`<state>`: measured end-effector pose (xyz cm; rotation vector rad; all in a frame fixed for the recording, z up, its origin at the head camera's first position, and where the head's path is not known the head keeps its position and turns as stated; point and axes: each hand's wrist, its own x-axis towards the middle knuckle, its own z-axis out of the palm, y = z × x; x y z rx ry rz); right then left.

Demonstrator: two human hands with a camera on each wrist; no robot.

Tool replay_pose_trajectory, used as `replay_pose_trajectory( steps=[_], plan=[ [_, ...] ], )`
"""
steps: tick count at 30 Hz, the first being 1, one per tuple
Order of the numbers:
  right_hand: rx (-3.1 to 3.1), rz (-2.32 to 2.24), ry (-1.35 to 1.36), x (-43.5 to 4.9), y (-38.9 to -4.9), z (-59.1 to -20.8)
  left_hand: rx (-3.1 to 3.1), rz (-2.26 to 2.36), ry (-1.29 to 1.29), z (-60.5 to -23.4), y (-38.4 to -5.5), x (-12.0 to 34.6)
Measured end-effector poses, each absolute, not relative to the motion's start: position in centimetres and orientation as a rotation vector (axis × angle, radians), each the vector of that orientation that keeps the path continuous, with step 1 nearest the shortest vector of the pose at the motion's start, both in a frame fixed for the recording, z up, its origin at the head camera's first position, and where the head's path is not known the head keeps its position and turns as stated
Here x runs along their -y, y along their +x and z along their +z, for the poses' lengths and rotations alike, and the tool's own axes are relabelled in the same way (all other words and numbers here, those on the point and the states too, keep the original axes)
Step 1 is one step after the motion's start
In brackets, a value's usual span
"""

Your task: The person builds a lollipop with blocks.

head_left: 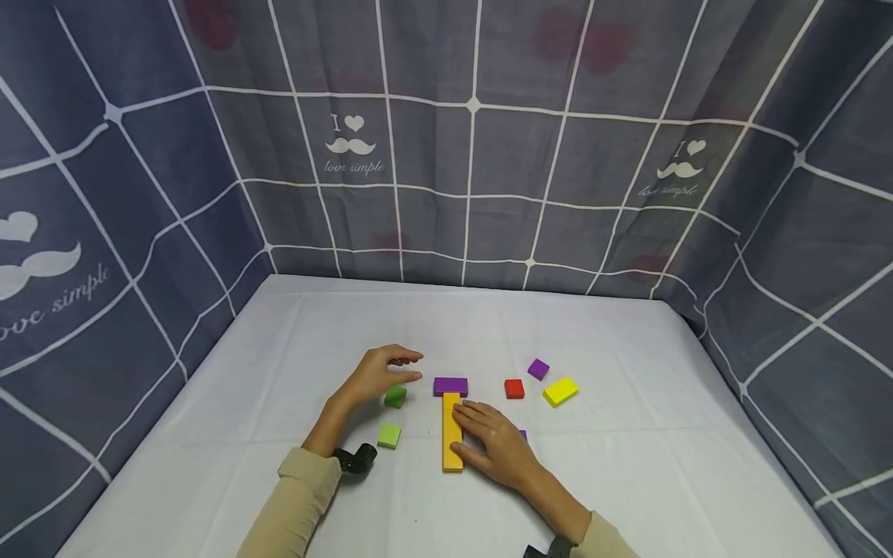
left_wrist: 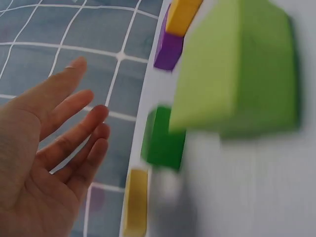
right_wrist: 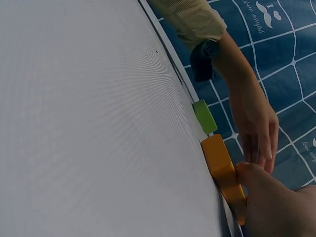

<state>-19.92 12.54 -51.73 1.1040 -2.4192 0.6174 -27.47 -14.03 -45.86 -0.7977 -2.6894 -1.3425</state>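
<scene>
At the bottom centre of the head view, two tan sleeves (head_left: 296, 496) reach over the white-covered bench (head_left: 628, 480). The right hand (head_left: 494, 446) rests against the right edge of the orange bar (head_left: 452, 434), just below the frame's middle; its fingers lie extended and touch without curling round it, probably to keep the bar straight. A purple piece (head_left: 523, 435) shows partly behind that hand. Left of the bar sits a lime block (head_left: 389, 435), with a dark green block (head_left: 394, 397) above it. Near the green one, the left hand (head_left: 375, 373) hangs with thumb and fingers parted, holding nothing. The bar's upper end appears to meet a purple block (head_left: 450, 387) lying crosswise, so the two make a T, seemingly by design. To the right lie a red block (head_left: 514, 389), a yellow block (head_left: 560, 391) and a small purple cube (head_left: 538, 369), each apart. No container is in view. A grey checked curtain (head_left: 432, 155) hangs across the upper frame.
</scene>
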Motion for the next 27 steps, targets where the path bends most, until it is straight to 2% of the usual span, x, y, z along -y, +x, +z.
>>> replay_pose_trajectory(
  steps=[12, 20, 27],
  plan=[
    [2.443, 0.622, 1.093, -12.6, -19.9, -51.8, 2.832, -1.236, -0.875, -46.8, -25.8, 18.5],
    [2.465, 0.633, 1.092, -12.5, -19.8, -51.8, 2.866, -1.188, -0.886, -47.3, -25.8, 18.6],
    [2.437, 0.620, 1.105, -12.5, -19.8, -51.7, 2.728, -1.253, -0.735, -46.5, -27.0, 16.6]
  ],
)
